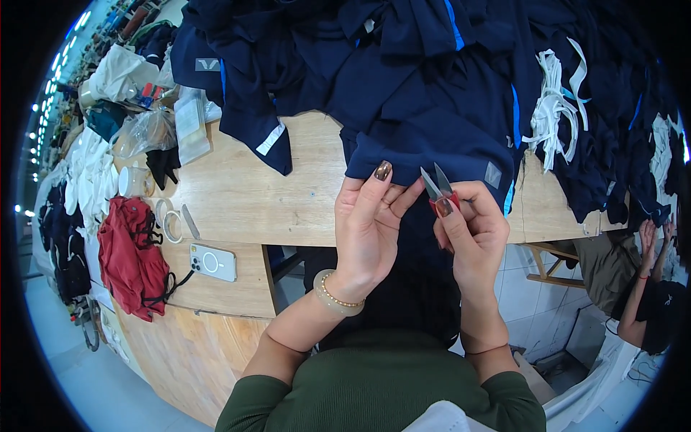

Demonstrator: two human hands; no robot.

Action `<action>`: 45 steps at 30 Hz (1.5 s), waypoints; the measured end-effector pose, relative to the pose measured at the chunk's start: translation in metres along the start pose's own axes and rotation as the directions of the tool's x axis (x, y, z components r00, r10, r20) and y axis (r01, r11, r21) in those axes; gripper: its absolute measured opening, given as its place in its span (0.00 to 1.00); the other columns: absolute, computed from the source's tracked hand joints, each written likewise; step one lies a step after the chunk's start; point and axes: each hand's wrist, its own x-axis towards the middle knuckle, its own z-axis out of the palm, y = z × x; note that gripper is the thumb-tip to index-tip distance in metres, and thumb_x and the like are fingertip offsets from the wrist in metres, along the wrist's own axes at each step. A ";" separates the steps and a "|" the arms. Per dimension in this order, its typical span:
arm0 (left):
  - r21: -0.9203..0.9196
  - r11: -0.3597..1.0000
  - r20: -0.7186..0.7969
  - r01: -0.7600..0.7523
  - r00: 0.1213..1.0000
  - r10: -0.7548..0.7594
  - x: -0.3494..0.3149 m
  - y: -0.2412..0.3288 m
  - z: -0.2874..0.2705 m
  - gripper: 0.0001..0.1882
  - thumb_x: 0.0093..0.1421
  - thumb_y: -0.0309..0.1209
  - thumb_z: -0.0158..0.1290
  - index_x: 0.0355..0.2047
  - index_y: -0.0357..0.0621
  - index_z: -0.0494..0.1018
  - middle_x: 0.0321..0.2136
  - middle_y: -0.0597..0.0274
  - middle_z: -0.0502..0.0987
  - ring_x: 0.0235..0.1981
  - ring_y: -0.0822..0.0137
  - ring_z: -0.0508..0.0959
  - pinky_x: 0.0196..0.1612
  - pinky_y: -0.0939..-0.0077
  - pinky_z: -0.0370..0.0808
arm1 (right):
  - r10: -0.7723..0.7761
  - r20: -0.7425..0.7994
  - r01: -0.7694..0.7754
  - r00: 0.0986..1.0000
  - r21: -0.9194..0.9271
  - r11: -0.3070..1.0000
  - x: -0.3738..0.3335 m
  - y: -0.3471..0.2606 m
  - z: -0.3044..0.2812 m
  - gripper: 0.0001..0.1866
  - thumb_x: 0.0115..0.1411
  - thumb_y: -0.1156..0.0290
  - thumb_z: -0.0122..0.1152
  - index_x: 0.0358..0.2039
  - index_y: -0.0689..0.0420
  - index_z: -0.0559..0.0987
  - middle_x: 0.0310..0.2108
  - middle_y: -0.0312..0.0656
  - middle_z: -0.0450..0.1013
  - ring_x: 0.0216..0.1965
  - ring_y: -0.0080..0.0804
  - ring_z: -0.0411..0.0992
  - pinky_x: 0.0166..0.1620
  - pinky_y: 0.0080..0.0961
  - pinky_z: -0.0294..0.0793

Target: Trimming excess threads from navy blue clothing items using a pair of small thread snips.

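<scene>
One pale wood tabletop carries everything, with an extra section running toward the wearer on its left. Navy clothes pile covers the far edge and spreads right, blue piping showing in spots. Navy garment in work sits at the near edge, right of centre, front hem lifted, small grey patch by its right end. Red cloth with dark cords is bunched along the left edge. White strips lie in a loose bundle on navy cloth, right side. Left hand: thumb on top, fingers curled under, pinching the garment's near hem, no slack visible. Right hand: thumb and fingers wrapped on the red grip of the snips, firm hold. Phone lies back up near the inner corner of the left section. Snips: blades parted in a narrow V, tips over the hem just beside the left fingertips; can't tell if they touch cloth. Tape roll lies flat between phone and red cloth.
</scene>
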 end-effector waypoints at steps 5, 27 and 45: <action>0.007 1.000 -0.002 0.014 1.000 -0.014 0.000 0.000 -0.002 0.09 0.64 0.27 0.46 0.43 0.40 0.70 0.39 0.58 0.77 0.42 0.67 0.78 0.51 0.66 0.75 | 0.001 0.007 -0.001 1.000 0.013 1.000 0.000 0.001 -0.001 0.04 0.61 0.79 0.52 0.37 0.64 0.71 0.21 0.32 0.70 0.19 0.11 0.61 0.23 0.09 0.58; 0.005 1.000 -0.027 0.028 0.999 -0.028 0.001 -0.001 -0.002 0.07 0.63 0.27 0.47 0.39 0.41 0.72 0.36 0.58 0.78 0.38 0.70 0.79 0.52 0.61 0.74 | -0.204 -0.068 0.203 0.977 -0.018 0.979 0.004 0.006 0.002 0.06 0.62 0.76 0.53 0.38 0.63 0.70 0.22 0.34 0.71 0.20 0.12 0.63 0.23 0.09 0.59; 0.045 0.999 -0.021 0.008 1.000 -0.007 0.000 -0.002 -0.003 0.09 0.63 0.27 0.46 0.43 0.40 0.70 0.37 0.58 0.78 0.39 0.68 0.79 0.49 0.67 0.76 | -0.029 -0.040 0.026 0.999 -0.086 0.996 0.000 0.000 0.002 0.02 0.60 0.78 0.54 0.34 0.63 0.72 0.18 0.31 0.69 0.18 0.09 0.62 0.21 0.08 0.55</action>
